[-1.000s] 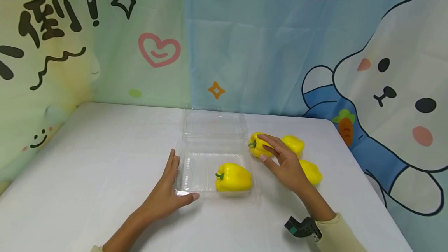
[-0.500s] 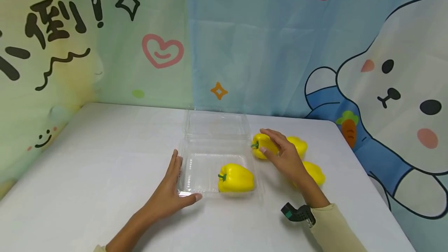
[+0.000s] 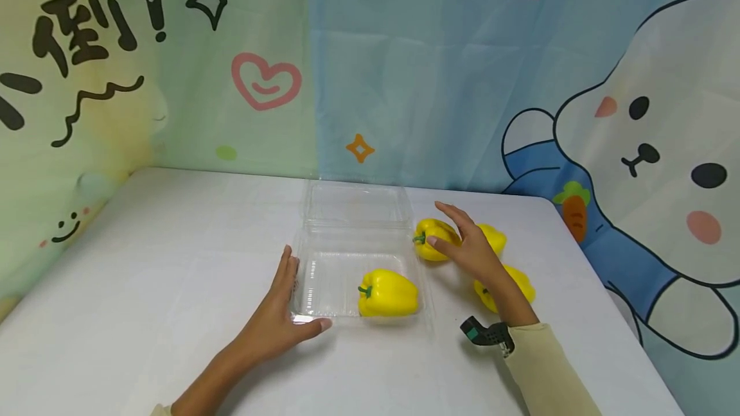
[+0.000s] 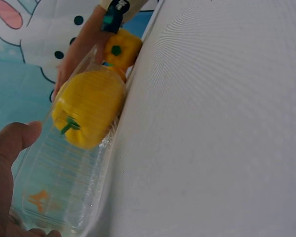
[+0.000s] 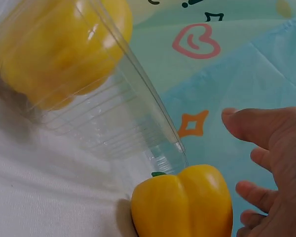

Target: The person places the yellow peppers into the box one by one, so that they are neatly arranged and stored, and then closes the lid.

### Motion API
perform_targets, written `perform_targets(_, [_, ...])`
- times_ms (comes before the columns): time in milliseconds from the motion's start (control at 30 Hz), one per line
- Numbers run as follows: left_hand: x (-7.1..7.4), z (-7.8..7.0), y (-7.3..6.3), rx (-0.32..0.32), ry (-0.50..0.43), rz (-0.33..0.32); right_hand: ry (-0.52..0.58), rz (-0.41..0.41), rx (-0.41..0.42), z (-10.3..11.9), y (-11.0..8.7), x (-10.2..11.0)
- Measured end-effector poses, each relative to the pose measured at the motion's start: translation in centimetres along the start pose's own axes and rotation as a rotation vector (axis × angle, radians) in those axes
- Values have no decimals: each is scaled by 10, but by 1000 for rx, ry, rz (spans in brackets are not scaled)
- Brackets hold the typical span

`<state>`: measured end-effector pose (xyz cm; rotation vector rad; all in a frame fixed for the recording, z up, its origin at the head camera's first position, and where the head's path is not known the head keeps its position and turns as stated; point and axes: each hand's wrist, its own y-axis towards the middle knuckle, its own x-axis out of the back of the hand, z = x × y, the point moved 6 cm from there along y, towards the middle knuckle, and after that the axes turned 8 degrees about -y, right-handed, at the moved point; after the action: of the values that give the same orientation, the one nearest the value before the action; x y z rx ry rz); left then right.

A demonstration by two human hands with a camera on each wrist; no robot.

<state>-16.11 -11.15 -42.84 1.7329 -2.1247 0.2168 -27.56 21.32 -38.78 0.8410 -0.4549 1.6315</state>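
A clear plastic clamshell box (image 3: 329, 281) lies with its lid laid back on the white table. One yellow bell pepper (image 3: 388, 293) sits in its right half, green stem to the left. My left hand (image 3: 276, 316) rests along the box's left side, fingers straight and thumb spread at the front corner. Beyond the box's right edge lies another yellow bell pepper (image 3: 426, 231). My right hand (image 3: 475, 255) hovers over it with spread fingers. In the right wrist view a gap shows between the fingertips (image 5: 246, 190) and that pepper (image 5: 182, 205).
Two more yellow bell peppers, a rear one (image 3: 496, 236) and a nearer one (image 3: 522, 282), lie to the right, partly behind the right hand and wrist. A dark wrist device (image 3: 488, 334) sits at the right cuff. A printed cloth backdrop (image 3: 405, 82) hangs behind the table.
The right hand's fingers have lifted and spread wider, uncovering more of the pepper below. Its wrist has shifted slightly up and left. The left hand and box stay put.
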Motion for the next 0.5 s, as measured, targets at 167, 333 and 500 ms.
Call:
perform_targets(167, [0,-1,0,5,-4,0,-24,54,-62,-4,1,-3])
perform_targets(333, [0,-1,1,-8,6,-2,-19,110,-123,-10,2,-8])
perform_targets(500, [0,0,0,-7,17,-5,-37,140,-126,-11,1,-10])
